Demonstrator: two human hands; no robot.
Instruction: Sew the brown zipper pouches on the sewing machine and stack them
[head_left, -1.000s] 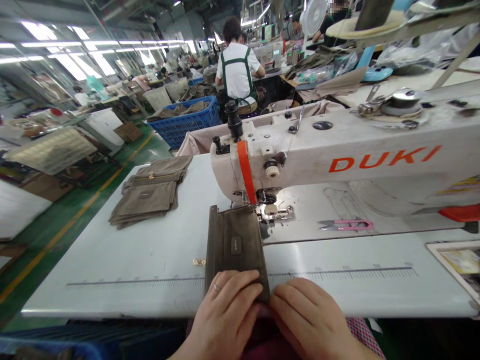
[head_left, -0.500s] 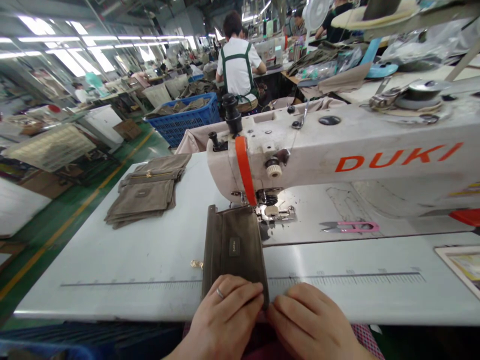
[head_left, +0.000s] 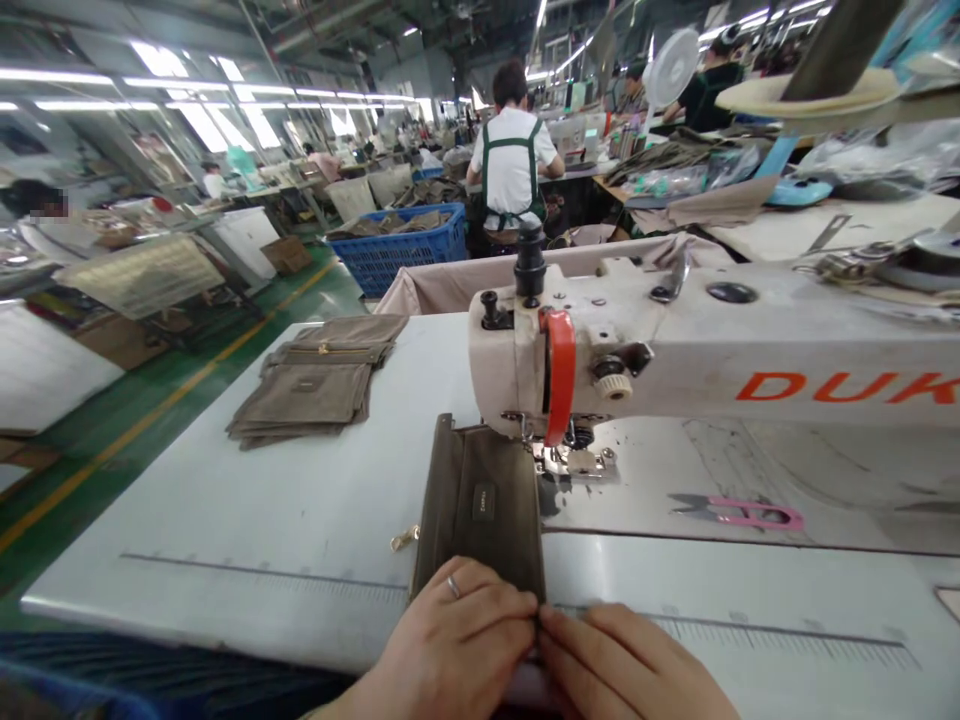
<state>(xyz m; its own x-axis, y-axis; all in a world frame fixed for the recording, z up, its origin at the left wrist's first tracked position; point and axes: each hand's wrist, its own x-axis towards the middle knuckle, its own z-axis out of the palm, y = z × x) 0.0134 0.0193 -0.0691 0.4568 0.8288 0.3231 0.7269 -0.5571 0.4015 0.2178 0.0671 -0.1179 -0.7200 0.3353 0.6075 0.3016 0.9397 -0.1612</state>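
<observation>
A dark olive-brown fabric pouch (head_left: 504, 540) with a small label lies on the pale table, its right edge running up to the presser foot (head_left: 581, 460) of a sewing machine (head_left: 675, 360). A gold zipper pull (head_left: 405, 538) sticks out at its left side. My left hand (head_left: 465, 640), a ring on one finger, presses on the pouch's near end, fingers closed together at the right edge. My right hand (head_left: 626, 660) pinches that same edge near the table's front, fingertips meeting those of my left. The fabric beneath both hands is hidden.
A stack of similar brown pouches (head_left: 311, 385) lies at the back left. Pink-handled thread snips (head_left: 750, 512) rest on the machine bed. A ruler scale (head_left: 270, 572) is marked along the table. Beyond are a blue crate (head_left: 401, 255) and a seated person (head_left: 510, 160).
The view has turned, so the machine appears farther right and lower. Both hands stay at the pouch's near right edge, and the zipper pull has swung to a tilt.
</observation>
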